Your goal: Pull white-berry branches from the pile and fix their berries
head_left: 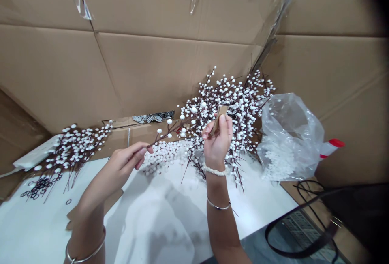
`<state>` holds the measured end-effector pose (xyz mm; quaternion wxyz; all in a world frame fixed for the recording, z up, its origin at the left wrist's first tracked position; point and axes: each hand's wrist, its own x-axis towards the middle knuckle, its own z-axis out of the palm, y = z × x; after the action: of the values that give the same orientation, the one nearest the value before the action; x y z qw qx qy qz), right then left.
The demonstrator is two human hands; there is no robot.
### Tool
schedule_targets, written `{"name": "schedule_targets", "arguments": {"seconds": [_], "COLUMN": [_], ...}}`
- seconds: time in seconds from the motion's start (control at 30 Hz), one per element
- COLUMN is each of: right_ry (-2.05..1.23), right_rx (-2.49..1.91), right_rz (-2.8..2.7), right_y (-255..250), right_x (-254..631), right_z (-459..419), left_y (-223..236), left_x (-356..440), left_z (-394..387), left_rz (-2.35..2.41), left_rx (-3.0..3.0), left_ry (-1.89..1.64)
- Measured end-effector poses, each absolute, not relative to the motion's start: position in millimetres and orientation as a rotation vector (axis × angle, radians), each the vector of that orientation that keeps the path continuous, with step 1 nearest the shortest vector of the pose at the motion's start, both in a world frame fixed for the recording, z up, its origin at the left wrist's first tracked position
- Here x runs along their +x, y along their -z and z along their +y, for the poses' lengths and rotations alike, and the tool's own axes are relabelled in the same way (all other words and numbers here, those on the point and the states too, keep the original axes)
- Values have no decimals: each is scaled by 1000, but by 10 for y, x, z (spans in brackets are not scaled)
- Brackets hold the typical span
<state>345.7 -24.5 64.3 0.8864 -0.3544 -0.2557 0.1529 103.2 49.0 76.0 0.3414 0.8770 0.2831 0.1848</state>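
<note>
My left hand (127,162) pinches the brown stem of a branch with white berries (169,136), which slants up to the right over the table. In my right hand (219,140) a small folded piece of brown cardboard (219,119) is gripped between thumb and fingers. Behind that hand rises a big heap of similar white-berry branches (243,101), which partly merges with the tip of the held branch. Loose white berries (162,156) lie on the table between my two hands.
At the left, more berry branches (75,146) lie beside a white power strip (38,152) and black rings (38,189). A clear plastic bag (291,134) holding white pieces stands right, near a red-capped item (332,147). Tall cardboard walls (170,69) enclose the white table (152,223).
</note>
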Motion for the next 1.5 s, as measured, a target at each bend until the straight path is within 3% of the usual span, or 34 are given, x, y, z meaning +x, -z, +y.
{"name": "schedule_targets", "arguments": {"seconds": [1.5], "right_ry": [58], "right_rx": [-928], "right_rz": [-589], "right_y": [-626], "right_x": [3305], "right_z": [-238], "left_y": [-788], "left_x": [1010], "left_z": [496], "left_rz": [799], "left_rx": [2252], "left_ry": [-499]}}
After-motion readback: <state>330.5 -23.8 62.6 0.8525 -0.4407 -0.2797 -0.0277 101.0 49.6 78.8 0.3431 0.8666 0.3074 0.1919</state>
